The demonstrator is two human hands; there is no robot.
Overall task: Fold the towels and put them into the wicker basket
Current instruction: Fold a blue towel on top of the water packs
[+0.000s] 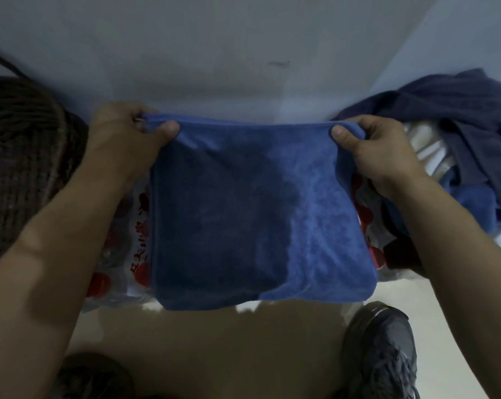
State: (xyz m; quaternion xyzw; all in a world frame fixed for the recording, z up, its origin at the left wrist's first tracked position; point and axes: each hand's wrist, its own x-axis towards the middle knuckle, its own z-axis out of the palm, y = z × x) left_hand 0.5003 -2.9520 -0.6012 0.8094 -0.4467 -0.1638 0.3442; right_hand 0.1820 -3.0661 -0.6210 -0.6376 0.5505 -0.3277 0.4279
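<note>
A blue towel (255,214) hangs spread out flat in the middle of the view. My left hand (125,136) pinches its top left corner and my right hand (376,151) pinches its top right corner, so the top edge runs taut between them. The dark brown wicker basket (21,156) stands at the left, just beside my left forearm. A heap of dark blue towels (456,125) lies at the right, behind my right hand.
Under the held towel is a plastic-wrapped pack with red print (137,254). A pale wall (214,53) rises straight ahead. My shoes (384,355) stand on a light floor (214,355) at the bottom.
</note>
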